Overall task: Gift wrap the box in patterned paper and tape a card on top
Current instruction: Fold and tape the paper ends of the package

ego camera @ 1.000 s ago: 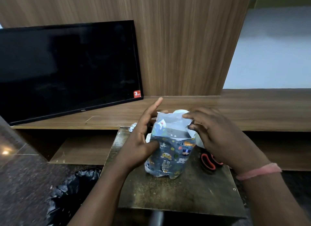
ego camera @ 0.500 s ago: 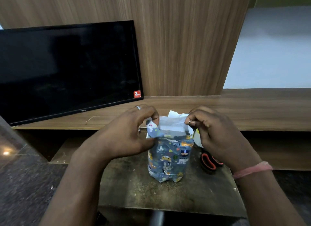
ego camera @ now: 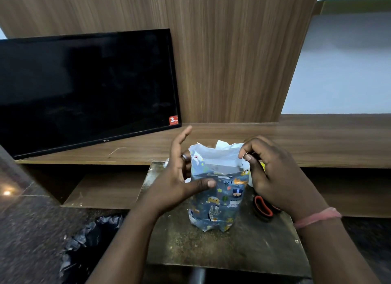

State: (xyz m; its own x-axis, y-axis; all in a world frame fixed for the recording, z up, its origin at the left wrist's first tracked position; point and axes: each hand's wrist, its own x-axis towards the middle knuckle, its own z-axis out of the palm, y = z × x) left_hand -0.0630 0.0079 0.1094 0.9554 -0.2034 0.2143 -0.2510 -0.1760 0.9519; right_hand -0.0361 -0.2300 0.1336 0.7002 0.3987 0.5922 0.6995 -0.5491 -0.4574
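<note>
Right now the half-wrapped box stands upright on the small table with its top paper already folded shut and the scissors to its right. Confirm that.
Not quite. The head view shows the patterned paper open at the top, its white edges standing up. The right hand pinches one edge; the left hand steadies the side. The box stands upright on the small table, scissors to its right.

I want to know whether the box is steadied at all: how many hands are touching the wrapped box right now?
2. The left hand presses its thumb on the near face of the wrapped box; the right hand pinches the paper's open top edge at the right corner. Contact behind the box is hidden.
</note>
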